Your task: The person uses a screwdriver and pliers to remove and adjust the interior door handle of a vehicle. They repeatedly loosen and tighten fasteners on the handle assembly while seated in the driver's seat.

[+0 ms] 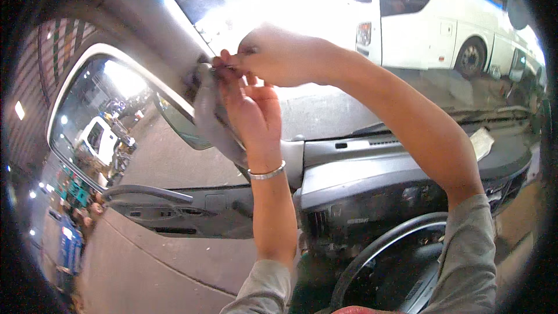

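**Left hand [257,110] and right hand [276,55] meet at the grab handle [208,110]**

Just above and left of the frame's centre, the fingers of the 2 hands bunch narrowly at the grey handle's upper end, beside the windscreen pillar [152,29]; whether they pinch a small part, I cannot tell. A silver bracelet [267,174] circles the left wrist. The steering wheel [401,227] shows at lower right, the white bus [410,38] at upper right.

Room lies open between the forearms [272,215] — a grey pillar [154,29], seemingly, blocks leftward.
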Available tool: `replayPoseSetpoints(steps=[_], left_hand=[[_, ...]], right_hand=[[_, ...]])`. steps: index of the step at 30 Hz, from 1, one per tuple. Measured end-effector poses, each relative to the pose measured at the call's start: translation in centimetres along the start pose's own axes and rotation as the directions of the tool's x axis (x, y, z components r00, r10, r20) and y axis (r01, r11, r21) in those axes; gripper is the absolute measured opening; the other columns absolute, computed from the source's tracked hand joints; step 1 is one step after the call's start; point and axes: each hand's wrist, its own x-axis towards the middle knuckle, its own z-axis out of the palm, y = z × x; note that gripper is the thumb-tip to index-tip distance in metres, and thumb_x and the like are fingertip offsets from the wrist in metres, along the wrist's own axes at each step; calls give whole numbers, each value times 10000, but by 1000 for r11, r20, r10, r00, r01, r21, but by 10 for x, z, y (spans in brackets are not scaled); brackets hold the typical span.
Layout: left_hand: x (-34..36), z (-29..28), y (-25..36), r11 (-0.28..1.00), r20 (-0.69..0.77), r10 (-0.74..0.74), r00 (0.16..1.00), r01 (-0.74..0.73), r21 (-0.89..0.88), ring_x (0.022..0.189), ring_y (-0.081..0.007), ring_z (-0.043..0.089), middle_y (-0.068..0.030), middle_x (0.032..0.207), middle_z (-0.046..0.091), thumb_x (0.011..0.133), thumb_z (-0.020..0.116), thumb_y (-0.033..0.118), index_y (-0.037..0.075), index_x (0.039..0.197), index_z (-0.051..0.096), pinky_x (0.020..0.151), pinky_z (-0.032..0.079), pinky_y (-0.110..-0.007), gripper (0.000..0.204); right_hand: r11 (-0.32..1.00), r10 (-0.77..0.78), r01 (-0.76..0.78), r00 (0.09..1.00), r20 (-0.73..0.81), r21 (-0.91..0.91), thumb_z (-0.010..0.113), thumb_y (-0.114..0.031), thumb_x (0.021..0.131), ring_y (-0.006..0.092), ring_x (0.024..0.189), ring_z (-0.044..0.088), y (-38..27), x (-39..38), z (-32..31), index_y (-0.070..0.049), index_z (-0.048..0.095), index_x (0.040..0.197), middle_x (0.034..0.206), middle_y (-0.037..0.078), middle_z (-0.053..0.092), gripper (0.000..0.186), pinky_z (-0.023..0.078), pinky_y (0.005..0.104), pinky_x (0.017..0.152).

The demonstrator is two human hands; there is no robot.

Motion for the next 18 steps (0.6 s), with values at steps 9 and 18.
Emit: replayPoseSetpoints(steps=[9,18], left_hand=[[1,18,-3,993,-238,-84,968,62,-98,889,-130,552,-9,1025,647,1034,508,114,102,1133,640,805,461,-311,166],[3,-18,-23,768,80,154,985,-170,618,1233,-136,455,-27,1346,543,1045,540,202,91,1360,548,1091,295,-365,335]], right_hand=[[385,-626,477,764,156,-790,690,-89,803,229,1060,613,-6,-7,-27,-93,676,992,1044,69,650,190,520,390,816],[784,-319,303,945,68,-541,565,-101,962,323,847,652,-20,-11,-13,-31,630,1100,872,159,670,168,510,416,805]])
